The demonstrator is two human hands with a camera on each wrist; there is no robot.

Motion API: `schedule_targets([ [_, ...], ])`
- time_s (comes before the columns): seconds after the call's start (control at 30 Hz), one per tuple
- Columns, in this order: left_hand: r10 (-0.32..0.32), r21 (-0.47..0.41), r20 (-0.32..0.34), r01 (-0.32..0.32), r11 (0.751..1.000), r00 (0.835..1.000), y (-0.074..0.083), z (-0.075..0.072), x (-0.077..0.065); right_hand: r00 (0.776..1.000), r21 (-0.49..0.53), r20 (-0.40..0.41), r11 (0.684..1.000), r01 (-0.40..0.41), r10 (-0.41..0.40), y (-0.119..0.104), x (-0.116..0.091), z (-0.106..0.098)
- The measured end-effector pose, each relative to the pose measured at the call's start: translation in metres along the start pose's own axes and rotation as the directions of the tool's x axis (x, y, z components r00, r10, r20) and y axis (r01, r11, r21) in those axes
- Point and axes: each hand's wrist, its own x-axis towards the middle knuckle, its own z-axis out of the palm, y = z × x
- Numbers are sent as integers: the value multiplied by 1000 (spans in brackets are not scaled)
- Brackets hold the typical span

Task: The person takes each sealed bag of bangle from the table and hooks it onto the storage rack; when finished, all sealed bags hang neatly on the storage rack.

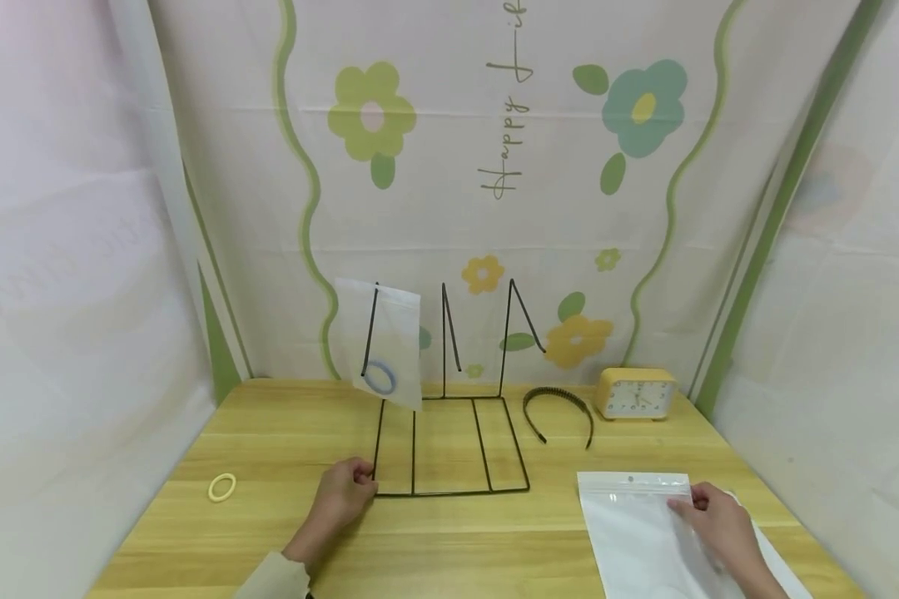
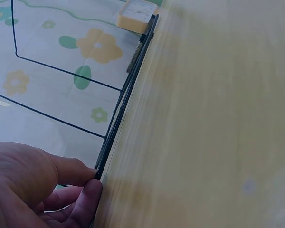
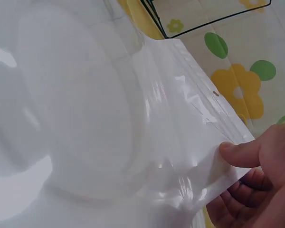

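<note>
Zip-top plastic bag [image 1: 633, 532], which lay to the right of the black wire display rack [image 1: 464, 494] and nearer the person than the rack's base. Its long axis ran roughly front to back, with the zip end and its hang hole [image 1: 630, 479] facing away from the person. The right hand [image 1: 722, 524], nearer than the left, pinched the bag's edge just below the zip, thumb [image 3: 237, 154] above and fingers [image 3: 254, 190] beneath; most of the bag lay leftward and toward the person from this grip. The rack's bare right hook [image 1: 528, 316] stood beyond and to the left, well apart. The left hand [image 1: 342, 495] pinched the rack's near left corner. From the rack's left hook [image 1: 370, 329] hung another bag [image 1: 400, 333] containing a blue ring [image 1: 392, 379]. On the wood-grain tabletop [image 1: 449, 549], a headband [image 1: 558, 391] and, farther out, an alarm clock [image 1: 637, 395] lay right of the rack, and a yellow ring [image 1: 233, 482] left of it; floral cloth [image 1: 434, 191] hung behind the rack
</note>
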Motion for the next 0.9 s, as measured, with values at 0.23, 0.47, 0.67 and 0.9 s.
schedule_targets([
  [0.23, 0, 15, -5, 0, 1000, 1000, -3, 1, 0, 994, 52, -71, 995, 88, -84, 2, -12, -12],
  [0.47, 24, 20, -18, -23, 1000, 1000, -3, 2, 0, 1000, 144, -21, 990, 0, 3, 5, -20, -24],
  [0.67, 25, 18, -22, -25, 1000, 999, -3, 1, 0, 990, 214, 53, 967, -138, 129, 2, -27, -44],
  [0.9, 22, 16, -20, -21, 1000, 1000, -2, 0, 1, 965, 335, 30, 907, -257, 262, -6, -41, -66],
])
